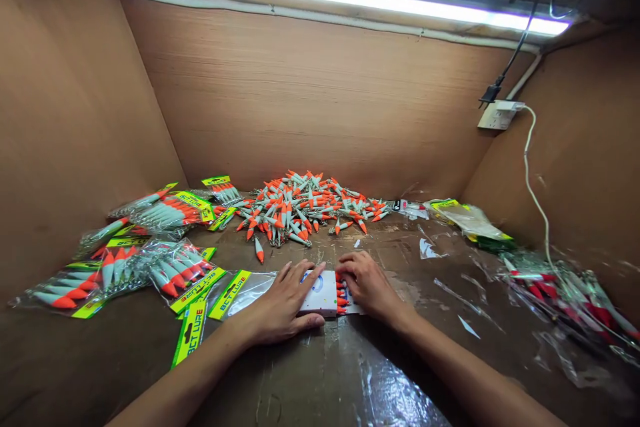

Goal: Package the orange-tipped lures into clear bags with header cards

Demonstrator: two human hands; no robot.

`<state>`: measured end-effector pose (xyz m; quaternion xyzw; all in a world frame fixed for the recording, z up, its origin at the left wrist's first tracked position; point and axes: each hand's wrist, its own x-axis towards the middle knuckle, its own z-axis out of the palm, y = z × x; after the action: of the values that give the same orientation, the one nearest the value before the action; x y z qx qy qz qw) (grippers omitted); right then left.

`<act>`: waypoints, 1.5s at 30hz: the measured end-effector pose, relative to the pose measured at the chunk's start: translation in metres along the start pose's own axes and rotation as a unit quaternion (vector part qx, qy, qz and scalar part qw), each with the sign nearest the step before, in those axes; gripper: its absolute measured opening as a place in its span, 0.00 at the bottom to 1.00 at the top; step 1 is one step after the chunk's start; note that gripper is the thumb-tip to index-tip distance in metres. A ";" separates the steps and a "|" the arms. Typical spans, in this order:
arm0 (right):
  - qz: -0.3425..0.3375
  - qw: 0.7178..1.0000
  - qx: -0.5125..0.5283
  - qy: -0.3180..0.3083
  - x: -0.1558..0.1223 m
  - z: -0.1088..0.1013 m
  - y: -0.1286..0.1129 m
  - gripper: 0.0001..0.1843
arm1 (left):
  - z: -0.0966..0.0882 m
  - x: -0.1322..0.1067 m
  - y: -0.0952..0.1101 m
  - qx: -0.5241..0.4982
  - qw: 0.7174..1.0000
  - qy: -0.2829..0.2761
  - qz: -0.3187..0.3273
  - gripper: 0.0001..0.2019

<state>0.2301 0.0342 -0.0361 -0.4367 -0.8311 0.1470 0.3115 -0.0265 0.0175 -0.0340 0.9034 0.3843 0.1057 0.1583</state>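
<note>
My left hand (285,303) lies on a small white block (320,295), its fingers wrapped over the near edge and top. A row of orange-tipped lures (341,293) sticks out of the block's right side. My right hand (367,283) curls against those lure tips with bent fingers. A clear bag with a green "BCT LURE" header (230,293) lies under my left wrist. Behind the hands sits a big heap of loose white-and-orange lures (300,203).
Filled lure bags (165,267) with green headers spread over the left of the taped cardboard table (350,373). Red-tipped lures in clear bags (560,290) and empty bags (473,221) lie at right. Cardboard walls enclose the space; a socket (497,115) with a white cable hangs at right.
</note>
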 end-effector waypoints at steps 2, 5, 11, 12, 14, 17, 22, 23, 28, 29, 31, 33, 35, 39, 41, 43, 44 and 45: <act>-0.021 1.000 0.010 0.005 -0.001 0.005 -0.008 0.23 | -0.012 -0.002 -0.007 -0.022 1.000 0.001 0.005 0.50; -0.053 0.994 0.023 -0.094 -0.003 0.006 -0.021 0.49 | -0.037 -0.009 -0.021 -0.066 0.998 -0.002 0.002 0.46; -0.078 0.963 0.003 -0.258 -0.004 -0.042 -0.015 0.43 | -0.055 -0.019 -0.035 -0.032 0.994 -0.039 -0.100 0.28; -0.074 0.959 -0.008 -0.275 -0.004 -0.054 -0.011 0.41 | -0.054 -0.019 -0.035 -0.035 0.992 -0.047 -0.113 0.28; -0.053 0.956 -0.036 -0.286 -0.007 -0.071 -0.003 0.38 | -0.051 -0.018 -0.037 -0.044 0.988 -0.059 -0.132 0.29; -0.019 0.967 -0.055 -0.250 -0.018 -0.078 0.001 0.25 | -0.047 -0.017 -0.041 -0.062 0.984 -0.038 -0.162 0.28; 0.095 0.980 -0.131 -0.118 -0.047 -0.044 -0.003 0.35 | -0.046 -0.014 -0.046 -0.127 0.974 0.010 -0.189 0.19; 0.124 0.975 -0.157 -0.094 -0.053 -0.037 -0.002 0.43 | -0.047 -0.013 -0.046 -0.140 0.971 0.022 -0.191 0.18; 0.194 0.962 -0.174 -0.085 -0.062 -0.034 0.013 0.48 | -0.055 -0.008 -0.035 -0.152 0.960 0.141 -0.189 0.13; 0.197 0.965 -0.148 -0.088 -0.061 -0.041 0.014 0.47 | -0.056 -0.008 -0.031 -0.145 0.958 0.170 -0.182 0.12; 0.193 0.975 -0.070 -0.088 -0.059 -0.059 0.010 0.45 | -0.055 -0.008 -0.022 -0.115 0.954 0.231 -0.155 0.11; 0.183 0.978 0.030 -0.092 -0.058 -0.078 -0.001 0.40 | -0.052 -0.009 -0.013 -0.058 0.949 0.288 -0.111 0.11; 0.171 0.973 0.118 -0.101 -0.060 -0.092 -0.015 0.35 | -0.048 -0.009 -0.004 0.007 0.940 0.336 -0.049 0.10; 0.145 0.966 0.185 -0.106 -0.066 -0.102 -0.034 0.33 | -0.040 -0.010 0.014 0.096 0.916 0.373 0.111 0.05; 0.150 0.966 0.178 -0.109 -0.071 -0.103 -0.037 0.32 | -0.036 -0.010 0.022 0.127 0.912 0.349 0.176 0.05; 0.162 0.967 0.162 -0.108 -0.076 -0.105 -0.037 0.31 | -0.029 -0.008 0.028 0.150 0.910 0.318 0.219 0.07; 0.167 0.968 0.156 -0.107 -0.080 -0.107 -0.036 0.31 | -0.025 -0.007 0.031 0.156 0.910 0.303 0.236 0.07; 0.172 0.967 0.152 -0.109 -0.084 -0.109 -0.035 0.31 | -0.021 -0.005 0.033 0.160 0.911 0.287 0.249 0.07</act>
<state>0.3140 -0.0572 0.0325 -0.5015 -0.7404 0.3700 0.2518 -0.0146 -0.0030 -0.0031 0.9139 0.1871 0.3333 -0.1367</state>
